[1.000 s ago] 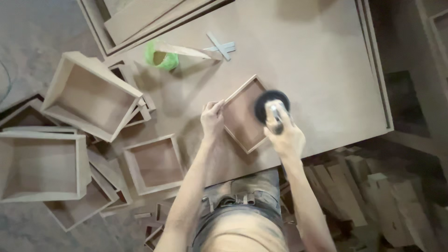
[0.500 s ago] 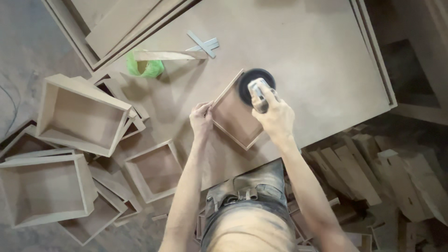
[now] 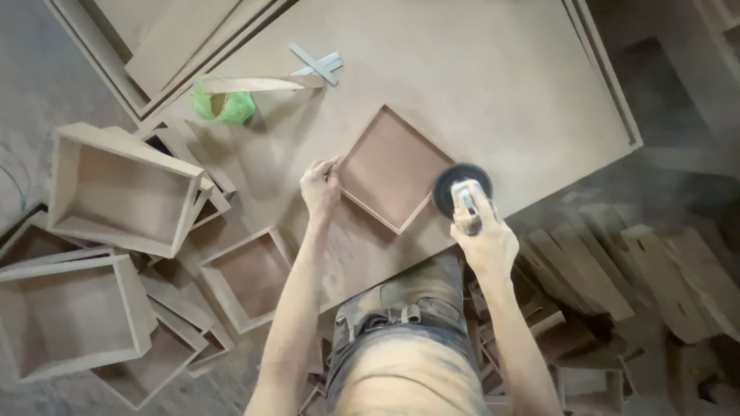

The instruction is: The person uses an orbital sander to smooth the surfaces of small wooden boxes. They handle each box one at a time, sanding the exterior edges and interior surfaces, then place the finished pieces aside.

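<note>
A shallow square wooden tray (image 3: 391, 169) lies turned like a diamond on the big brown board table (image 3: 478, 85). My left hand (image 3: 321, 185) presses on its left corner and holds it still. My right hand (image 3: 482, 239) grips a round black disc sander (image 3: 461, 189), whose pad sits against the tray's lower right edge near the table's front edge. My dusty trousers show below, between my arms.
Several open wooden boxes (image 3: 123, 189) are stacked on the floor at the left. A green roll (image 3: 223, 105) and crossed wooden strips (image 3: 317, 65) lie on the table's far side. Wooden offcuts (image 3: 655, 277) are heaped at the right. Stacked boards (image 3: 154, 46) lean at top left.
The sander has moved from the tray's upper right side down to its lower right edge. My left hand stays on the left corner. My head has shifted, so the view moved.
</note>
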